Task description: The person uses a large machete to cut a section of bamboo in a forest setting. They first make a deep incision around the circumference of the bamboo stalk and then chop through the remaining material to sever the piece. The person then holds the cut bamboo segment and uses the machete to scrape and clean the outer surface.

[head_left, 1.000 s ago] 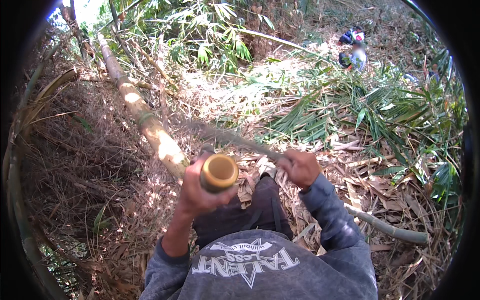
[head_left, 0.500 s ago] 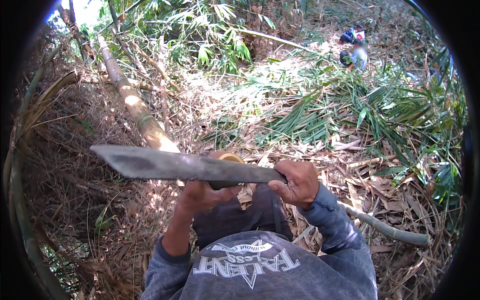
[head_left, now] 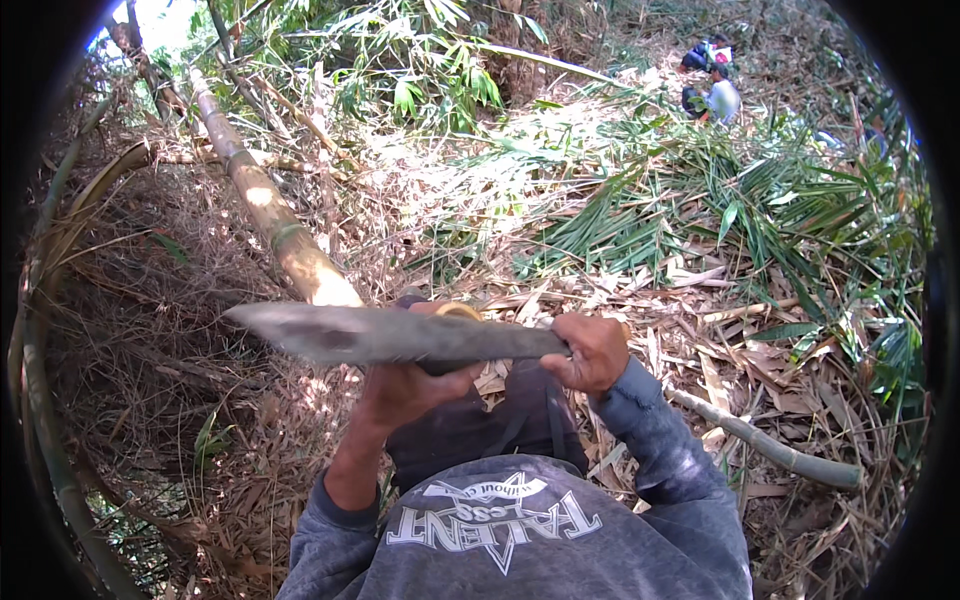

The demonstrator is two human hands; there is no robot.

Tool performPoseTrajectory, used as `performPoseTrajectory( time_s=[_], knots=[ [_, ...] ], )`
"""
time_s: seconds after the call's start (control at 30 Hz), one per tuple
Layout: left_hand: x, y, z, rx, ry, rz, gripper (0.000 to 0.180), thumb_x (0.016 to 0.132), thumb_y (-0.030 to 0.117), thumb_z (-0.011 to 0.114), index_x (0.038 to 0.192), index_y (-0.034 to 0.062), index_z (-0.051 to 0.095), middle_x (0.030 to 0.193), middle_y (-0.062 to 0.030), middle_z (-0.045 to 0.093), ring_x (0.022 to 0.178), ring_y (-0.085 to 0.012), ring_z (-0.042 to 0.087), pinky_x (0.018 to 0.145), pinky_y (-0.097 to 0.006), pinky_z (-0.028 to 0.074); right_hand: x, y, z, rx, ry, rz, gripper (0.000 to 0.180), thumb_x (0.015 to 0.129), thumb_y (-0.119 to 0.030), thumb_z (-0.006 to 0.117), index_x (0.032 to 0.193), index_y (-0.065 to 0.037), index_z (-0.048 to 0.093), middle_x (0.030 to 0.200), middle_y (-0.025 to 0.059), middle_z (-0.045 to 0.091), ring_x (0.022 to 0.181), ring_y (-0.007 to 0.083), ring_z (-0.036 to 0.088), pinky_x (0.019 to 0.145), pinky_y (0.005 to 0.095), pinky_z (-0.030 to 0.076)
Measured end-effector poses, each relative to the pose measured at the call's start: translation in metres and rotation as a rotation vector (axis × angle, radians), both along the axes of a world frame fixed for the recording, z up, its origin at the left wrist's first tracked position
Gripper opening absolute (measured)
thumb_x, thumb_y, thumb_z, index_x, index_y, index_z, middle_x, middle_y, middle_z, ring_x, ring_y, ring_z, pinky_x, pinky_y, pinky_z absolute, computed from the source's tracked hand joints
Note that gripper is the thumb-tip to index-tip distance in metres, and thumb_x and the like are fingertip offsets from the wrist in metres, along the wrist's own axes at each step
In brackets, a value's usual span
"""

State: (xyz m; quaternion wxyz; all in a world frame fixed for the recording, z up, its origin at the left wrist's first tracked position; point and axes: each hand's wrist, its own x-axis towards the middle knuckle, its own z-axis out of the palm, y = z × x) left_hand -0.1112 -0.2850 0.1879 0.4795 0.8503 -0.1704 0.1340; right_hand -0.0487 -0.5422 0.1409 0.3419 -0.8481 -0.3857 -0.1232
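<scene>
Blade's barely shifted from half a second ago: a second back it was down out of sight, now it lies level across mid-frame. Left to right: bamboo pole (head_left: 265, 215) runs from upper left to centre, your left hand (head_left: 405, 385) clenched round its cut end. Machete (head_left: 390, 333) spans over it, tip left; your right hand (head_left: 590, 350) grips the handle. Pole looks stiff, heavy, smooth-skinned, so probably slippery; hold just behind the cut. Blade's rigid: keep your fingers off the edge.
</scene>
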Motion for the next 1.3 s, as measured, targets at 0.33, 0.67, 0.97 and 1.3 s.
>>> performPoseTrajectory(
  time_s=[0.33,0.67,0.97,1.3],
  knots=[
    [0.0,0.025,0.004,-0.22,0.336,-0.032,0.081,0.061,0.036,0.094,0.117,-0.0013,0.05,0.108,-0.0117,0.062,0.099,-0.0186,0.062,0.086,-0.033,0.052,-0.013,-0.051,-0.055,-0.026,0.375,-0.477,0.061,0.101,-0.052,0.037,0.079,-0.003,0.067,0.058,0.0136,0.058,0.052,0.027,0.058,0.049,0.0423,0.044],
    [-0.009,0.017,-0.004,-0.043,0.052,-0.036,0.062,0.07,0.01,0.085,0.123,0.0011,0.052,0.104,-0.0085,0.064,0.097,-0.0184,0.064,0.085,-0.034,0.053,-0.028,0.021,0.047,0.028,0.056,-0.039,0.05,0.088,-0.054,0.062,0.076,-0.006,0.059,0.061,0.0105,0.057,0.05,0.0276,0.059,0.046,0.038,0.046],
    [-0.007,0.016,0.006,0.096,-0.032,-0.058,0.053,0.068,0.014,0.084,0.113,0.0028,0.058,0.099,-0.0092,0.065,0.089,-0.0194,0.065,0.078,-0.034,0.053,-0.029,0.03,0.041,-0.062,0.058,0.008,0.049,0.087,-0.054,0.064,0.077,-0.007,0.059,0.063,0.01,0.059,0.054,0.0269,0.062,0.047,0.0385,0.047],
    [-0.02,0.026,0.03,-0.261,0.243,-0.017,0.069,0.062,0.025,0.091,0.112,-0.0012,0.053,0.098,-0.0136,0.067,0.088,-0.02,0.068,0.079,-0.034,0.054,0.003,-0.056,-0.083,-0.296,0.34,-0.463,0.06,0.101,-0.052,0.033,0.079,-0.005,0.063,0.062,0.0188,0.058,0.06,0.0385,0.059,0.058,0.0489,0.046]
  ],
)
